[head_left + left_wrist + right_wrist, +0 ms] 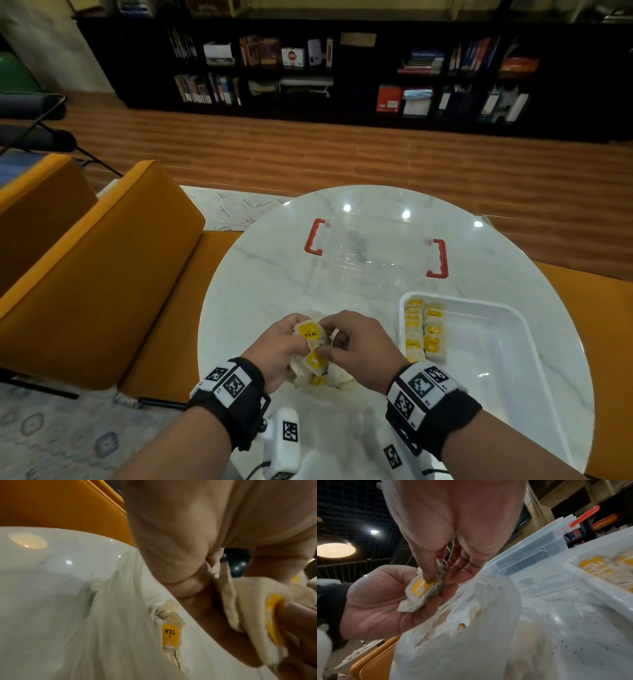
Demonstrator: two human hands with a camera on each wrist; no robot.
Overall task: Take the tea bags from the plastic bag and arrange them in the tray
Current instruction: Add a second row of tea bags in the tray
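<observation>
Left hand [274, 346] grasps several tea bags [310, 332]; right hand [356, 346] pinches one of them. Plastic bag [471, 635] lies beneath on the worktop [267, 274]. White tray [507, 342] at three o'clock holds arranged bags.

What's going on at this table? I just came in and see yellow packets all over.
A person is moving tea bags from a plastic bag into a white tray. Right now the left hand holds a small clump of tea bags above the plastic bag, and the right hand pinches one of them. Two short rows already sit at the tray's left end; the rest of the tray is bare. A clear bin with red handles stands behind.
</observation>
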